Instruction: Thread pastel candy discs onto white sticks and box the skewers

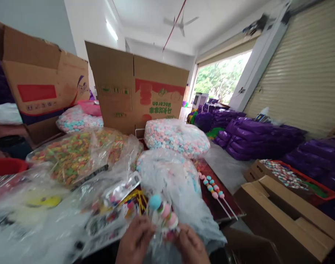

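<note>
Between my hands stands a marshmallow skewer (171,219) with a blue ball on top and pink and white pieces below, slightly blurred. Clear plastic seems to surround it. My left hand (136,238) pinches at its left side, fingers pressed together. On the right side, my right hand (191,244) is closed at its lower part; the fingertips are partly hidden. Just behind lies a bag of pale marshmallows (170,172) in clear film. Two finished-looking candy skewers (215,190) lie on the dark red table (211,172) to the right, sticks towards me.
A larger bag of pink, white and blue marshmallows (175,137) and a bag of orange-green candies (74,150) sit behind. Printed wrappers (109,223) cover the left front. Cardboard boxes stand behind (137,91) and at right (288,216). Purple sacks (255,135) are stacked on the floor.
</note>
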Available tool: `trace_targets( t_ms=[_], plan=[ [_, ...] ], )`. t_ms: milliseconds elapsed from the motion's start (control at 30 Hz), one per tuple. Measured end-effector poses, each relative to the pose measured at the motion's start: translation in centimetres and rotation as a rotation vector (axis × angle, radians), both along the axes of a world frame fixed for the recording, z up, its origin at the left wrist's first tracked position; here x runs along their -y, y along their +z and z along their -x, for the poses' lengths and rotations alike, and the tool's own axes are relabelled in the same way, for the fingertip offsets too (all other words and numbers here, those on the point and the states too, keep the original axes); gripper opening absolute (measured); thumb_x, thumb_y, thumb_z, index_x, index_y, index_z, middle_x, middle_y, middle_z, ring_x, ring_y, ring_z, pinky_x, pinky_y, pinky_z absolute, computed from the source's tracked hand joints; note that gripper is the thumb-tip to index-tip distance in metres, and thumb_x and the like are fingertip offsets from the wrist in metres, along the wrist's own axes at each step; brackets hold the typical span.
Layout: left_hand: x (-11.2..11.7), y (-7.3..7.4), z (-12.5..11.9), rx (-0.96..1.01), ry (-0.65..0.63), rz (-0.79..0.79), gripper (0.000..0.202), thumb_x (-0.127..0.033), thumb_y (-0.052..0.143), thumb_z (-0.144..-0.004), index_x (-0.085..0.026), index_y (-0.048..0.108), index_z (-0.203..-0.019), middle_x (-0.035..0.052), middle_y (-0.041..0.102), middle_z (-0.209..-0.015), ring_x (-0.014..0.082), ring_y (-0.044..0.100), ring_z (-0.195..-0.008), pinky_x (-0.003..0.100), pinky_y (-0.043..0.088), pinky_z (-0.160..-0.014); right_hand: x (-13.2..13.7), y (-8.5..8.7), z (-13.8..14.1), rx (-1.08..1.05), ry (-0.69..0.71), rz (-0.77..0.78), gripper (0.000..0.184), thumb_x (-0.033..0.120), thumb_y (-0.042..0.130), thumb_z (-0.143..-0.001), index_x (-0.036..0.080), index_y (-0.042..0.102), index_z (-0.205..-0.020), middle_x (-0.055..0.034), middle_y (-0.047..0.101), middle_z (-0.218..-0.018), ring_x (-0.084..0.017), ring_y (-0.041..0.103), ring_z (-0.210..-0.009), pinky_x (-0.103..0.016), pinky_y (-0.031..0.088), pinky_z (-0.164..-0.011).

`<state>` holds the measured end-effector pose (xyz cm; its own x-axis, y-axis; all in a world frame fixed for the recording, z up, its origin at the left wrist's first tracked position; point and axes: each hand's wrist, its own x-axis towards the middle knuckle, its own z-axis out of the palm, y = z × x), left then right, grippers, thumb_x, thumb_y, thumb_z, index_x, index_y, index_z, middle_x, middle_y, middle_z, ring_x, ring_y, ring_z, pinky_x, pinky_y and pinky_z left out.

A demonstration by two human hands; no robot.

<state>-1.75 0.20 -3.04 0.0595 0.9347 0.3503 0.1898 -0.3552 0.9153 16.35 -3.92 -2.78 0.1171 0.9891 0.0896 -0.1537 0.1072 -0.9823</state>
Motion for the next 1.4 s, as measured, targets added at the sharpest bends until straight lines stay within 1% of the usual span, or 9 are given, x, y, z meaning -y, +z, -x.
trace_targets(
  t_ms=[67, 167, 267, 367, 600, 867, 1033, 1200, 1400],
  plan=[
    [0.0, 0.9, 0.5, 0.117, 0.0, 0.176, 0.034, -0.053, 0.071, -0.078, -0.02, 0.071, -0.068, 0.0027, 0.067, -0.075, 0.0165, 0.059, -0.076, 0.026, 0.049, -0.075, 1.3, 1.8, -0.8, -0.164, -0.071, 0.105, 0.038, 0.066, 0.071, -0.074, 0.029, 0.078, -0.081, -0.0019, 0.079, -0.088, -0.029, 0.074, -0.091, -0.044, 0.058, -0.088],
    [-0.2, 1.6, 0.8, 0.502, 0.023, 0.421, 0.039, -0.054, 0.08, -0.067, -0.017, 0.07, -0.07, -0.0006, 0.062, -0.07, 0.0105, 0.051, -0.065, 0.022, 0.043, -0.065, 2.4, 3.2, -2.9, -0.228, -0.128, 0.159, 0.033, 0.057, 0.081, -0.068, 0.025, 0.077, -0.077, -0.0045, 0.079, -0.091, -0.028, 0.071, -0.101, -0.047, 0.046, -0.105],
    [-0.2, 1.9, 0.7, 0.737, 0.004, 0.607, 0.037, -0.045, 0.089, -0.057, -0.017, 0.07, -0.073, -0.0016, 0.065, -0.073, 0.0082, 0.053, -0.064, 0.021, 0.042, -0.063, 3.3, 2.7, -4.8, -0.164, -0.162, 0.187, 0.029, 0.053, 0.083, -0.068, 0.027, 0.078, -0.079, -0.0048, 0.079, -0.092, -0.028, 0.07, -0.102, -0.052, 0.04, -0.11],
    [0.1, 2.3, 0.5, 0.821, -0.029, 0.652, 0.038, -0.041, 0.092, -0.054, -0.016, 0.07, -0.072, -0.0009, 0.066, -0.073, 0.008, 0.055, -0.064, 0.02, 0.042, -0.061, 4.2, 1.6, -5.8, -0.054, -0.159, 0.169, 0.028, 0.051, 0.08, -0.073, 0.027, 0.079, -0.086, -0.0069, 0.079, -0.099, -0.03, 0.068, -0.11, -0.053, 0.04, -0.11],
    [0.7, 2.4, 0.8, 0.795, -0.191, 0.615, 0.03, -0.04, 0.087, -0.065, -0.016, 0.071, -0.071, -0.0012, 0.064, -0.067, 0.0075, 0.054, -0.063, 0.02, 0.043, -0.063, 4.5, -0.1, -7.1, 0.141, -0.189, 0.065, 0.02, 0.041, 0.073, -0.083, 0.028, 0.079, -0.097, -0.0048, 0.077, -0.108, -0.027, 0.068, -0.11, -0.046, 0.048, -0.104],
    [0.6, 2.0, 1.1, 0.748, -0.238, 0.597, 0.029, -0.041, 0.086, -0.066, -0.016, 0.073, -0.07, 0.0, 0.064, -0.073, 0.0079, 0.053, -0.065, 0.021, 0.044, -0.064, 4.5, 0.5, -8.4, 0.22, -0.117, 0.02, 0.014, 0.038, 0.071, -0.086, 0.028, 0.078, -0.093, -0.0028, 0.076, -0.112, -0.025, 0.068, -0.109, -0.042, 0.051, -0.1],
    [0.4, 1.8, 1.1, 0.73, -0.225, 0.575, 0.024, -0.038, 0.088, -0.064, -0.019, 0.076, -0.072, 0.0022, 0.069, -0.087, 0.0097, 0.057, -0.073, 0.021, 0.045, -0.067, 4.6, 0.7, -9.2, 0.263, -0.107, 0.053, 0.015, 0.041, 0.075, -0.082, 0.028, 0.078, -0.088, -0.002, 0.078, -0.101, -0.025, 0.071, -0.098, -0.04, 0.055, -0.093],
    [0.5, 1.2, 1.0, 0.651, -0.268, 0.525, 0.023, -0.04, 0.086, -0.067, -0.019, 0.078, -0.073, 0.0026, 0.068, -0.089, 0.0084, 0.054, -0.066, 0.023, 0.045, -0.067, 4.0, 2.2, -8.1, 0.087, -0.168, 0.064, 0.017, 0.043, 0.075, -0.081, 0.027, 0.077, -0.087, -0.0006, 0.078, -0.078, -0.022, 0.073, -0.082, -0.04, 0.057, -0.089],
    [0.9, 0.7, 0.2, 0.497, -0.252, 0.459, 0.019, -0.039, 0.081, -0.073, -0.02, 0.079, -0.077, 0.0047, 0.068, -0.091, 0.0148, 0.058, -0.085, 0.024, 0.045, -0.075, 2.2, 5.0, -4.1, -0.009, -0.108, 0.043, 0.021, 0.045, 0.073, -0.084, 0.024, 0.072, -0.087, -0.0027, 0.078, -0.084, -0.023, 0.075, -0.077, -0.044, 0.059, -0.086]
  ],
)
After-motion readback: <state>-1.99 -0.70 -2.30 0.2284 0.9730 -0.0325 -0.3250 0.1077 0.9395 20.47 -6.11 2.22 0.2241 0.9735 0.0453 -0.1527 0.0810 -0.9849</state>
